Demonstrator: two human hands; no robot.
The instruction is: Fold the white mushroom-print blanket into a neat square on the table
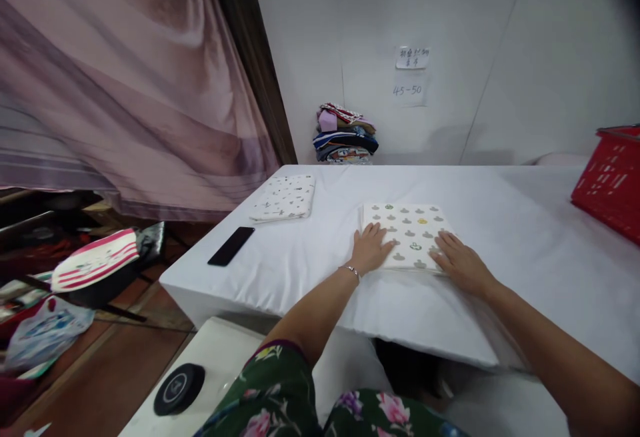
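Observation:
A folded white cloth [413,227] printed with small grey, green and yellow shapes lies flat on the white-covered table [310,270]. My left hand [370,248] rests on its near left corner, fingers spread. On the near right edge of the same cloth lies my right hand [461,264], its fingers stretched out flat. Neither hand grips anything. Farther left sits another folded white cloth [285,197] with a small dark print, apart from both hands.
A black phone [231,246] lies near the table's left edge. Folded fabrics [345,136] are stacked against the back wall. At the far right stands a red basket [613,180]. A round black object [179,389] sits on a white surface below the table, front left.

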